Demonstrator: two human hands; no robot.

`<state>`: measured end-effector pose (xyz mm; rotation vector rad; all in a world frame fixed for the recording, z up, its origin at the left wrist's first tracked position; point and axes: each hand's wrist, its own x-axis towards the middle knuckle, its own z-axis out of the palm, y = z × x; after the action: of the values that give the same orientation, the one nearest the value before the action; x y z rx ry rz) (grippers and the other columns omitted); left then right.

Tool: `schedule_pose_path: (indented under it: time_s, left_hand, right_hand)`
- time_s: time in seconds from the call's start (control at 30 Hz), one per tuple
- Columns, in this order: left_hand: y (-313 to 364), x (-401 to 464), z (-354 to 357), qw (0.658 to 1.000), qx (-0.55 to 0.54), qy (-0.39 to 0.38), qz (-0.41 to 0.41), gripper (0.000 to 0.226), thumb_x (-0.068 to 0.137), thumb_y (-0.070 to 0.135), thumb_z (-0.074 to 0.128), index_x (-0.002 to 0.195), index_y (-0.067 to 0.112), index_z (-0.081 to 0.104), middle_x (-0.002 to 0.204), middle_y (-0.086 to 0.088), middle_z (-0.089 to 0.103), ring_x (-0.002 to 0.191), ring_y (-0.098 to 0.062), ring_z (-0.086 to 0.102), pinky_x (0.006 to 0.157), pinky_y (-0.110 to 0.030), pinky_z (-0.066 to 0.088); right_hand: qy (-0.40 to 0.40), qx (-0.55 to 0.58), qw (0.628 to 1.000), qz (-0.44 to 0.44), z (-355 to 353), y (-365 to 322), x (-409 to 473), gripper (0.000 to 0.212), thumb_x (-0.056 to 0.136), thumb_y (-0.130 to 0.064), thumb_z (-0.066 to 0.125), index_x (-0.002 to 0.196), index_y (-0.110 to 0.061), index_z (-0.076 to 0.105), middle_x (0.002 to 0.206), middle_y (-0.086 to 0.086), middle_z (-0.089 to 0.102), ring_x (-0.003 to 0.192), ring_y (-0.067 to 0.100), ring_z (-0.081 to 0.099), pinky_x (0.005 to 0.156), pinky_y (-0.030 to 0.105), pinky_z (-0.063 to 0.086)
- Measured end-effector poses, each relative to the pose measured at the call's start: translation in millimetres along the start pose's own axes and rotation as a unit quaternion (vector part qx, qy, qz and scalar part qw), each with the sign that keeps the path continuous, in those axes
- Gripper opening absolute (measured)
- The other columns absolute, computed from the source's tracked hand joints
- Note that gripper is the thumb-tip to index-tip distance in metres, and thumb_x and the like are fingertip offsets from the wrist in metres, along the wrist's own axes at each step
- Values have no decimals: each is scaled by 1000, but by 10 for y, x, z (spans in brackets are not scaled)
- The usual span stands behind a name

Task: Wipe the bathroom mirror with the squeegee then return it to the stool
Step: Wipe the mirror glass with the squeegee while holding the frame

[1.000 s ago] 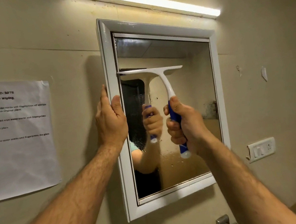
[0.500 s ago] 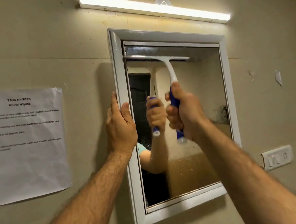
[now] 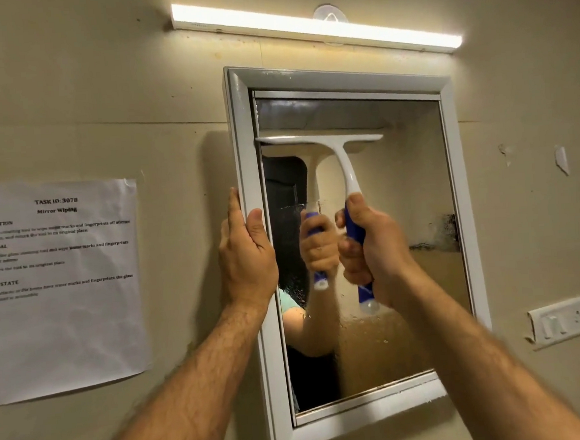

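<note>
Mirror [image 3: 396, 185] in a white frame [image 3: 240, 147] hangs on a beige wall; all positions below are given relative to it. Squeegee [image 3: 324, 140] lies against the glass in the upper part, its white blade bar running level from the left inner edge of the frame to roughly past mid-width. The white neck curves down into a blue handle with a white end cap. Right hand [image 3: 373, 248] is clamped in a full fist around that blue handle, in front of the glass near its centre. Left hand [image 3: 246, 250] rests flat on the left side of the frame, fingers extended upward, thumb lying over the frame's front face; it holds nothing. The hands are apart. Water spots and smears show on the lower glass below the blade. A lit strip light [image 3: 316, 27] sits above the mirror. A printed paper sheet [image 3: 58, 287] is fixed to the wall left of it. A white switch plate [image 3: 560, 321] sits to the lower right.
</note>
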<state>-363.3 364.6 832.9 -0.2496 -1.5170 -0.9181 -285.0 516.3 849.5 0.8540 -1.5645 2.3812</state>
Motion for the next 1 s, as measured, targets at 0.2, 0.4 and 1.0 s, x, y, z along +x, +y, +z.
schedule_pose_path:
  time_s: [0.2,0.4,1.0]
  left_hand:
    - [4,-8,-4,1000,1,-2,-3,49,106,27,35,152,11,28,146,-11,46,115,1,31,73,17,19]
    - [-38,-4,15,1000,-2,5,2,49,106,28,35,152,11,29,146,-10,47,116,2,31,76,17,18]
    - [-96,-21,21,1000,-12,3,-3,49,106,31,32,152,15,28,144,-9,49,119,-3,38,75,16,22]
  right_hand:
    - [9,-26,1000,-3,-49,6,-5,47,100,-43,36,67,-14,51,42,-7,41,31,4,31,33,14,26]
    - [16,-13,1000,19,-291,537,-438,38,101,-31,34,77,-12,57,43,-6,51,33,0,42,33,11,34]
    - [30,-52,998,20,-413,692,-449,36,94,-42,42,77,-16,59,47,-7,51,35,3,39,33,15,32]
